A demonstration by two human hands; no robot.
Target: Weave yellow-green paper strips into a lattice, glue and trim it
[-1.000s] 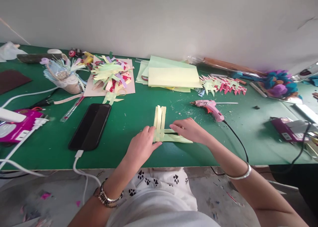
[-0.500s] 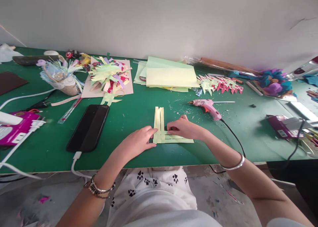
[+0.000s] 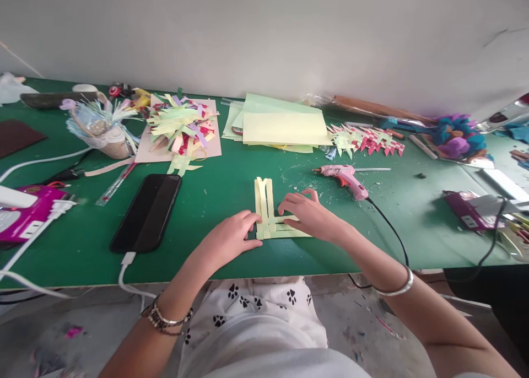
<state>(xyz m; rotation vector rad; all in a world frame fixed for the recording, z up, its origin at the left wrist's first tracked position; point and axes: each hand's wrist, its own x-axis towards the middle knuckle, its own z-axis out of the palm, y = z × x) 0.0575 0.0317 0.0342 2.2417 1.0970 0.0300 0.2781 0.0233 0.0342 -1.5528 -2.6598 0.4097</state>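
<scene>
Pale yellow-green paper strips (image 3: 266,223) lie woven in an L shape on the green table (image 3: 223,190), some pointing up and some to the right. At their left edge rests my left hand (image 3: 237,232), thumb and forefinger apart, fingertips touching the woven corner. Over the strips that run right is my right hand (image 3: 303,212), its fingers curved and spread, with fingertips at the strips. Whether it pinches a strip is not visible; nothing shows held in it.
A pink glue gun (image 3: 347,179) with a black cord lies to the right. A black phone (image 3: 146,212) on a white cable is at the left. Behind are paper sheets (image 3: 285,127), a pile of cut strips (image 3: 182,124) and a red-and-white woven piece (image 3: 380,141).
My right hand has shifted slightly right and its fingers have opened more. The upright strips now spread a little further left. My left hand has barely moved.
</scene>
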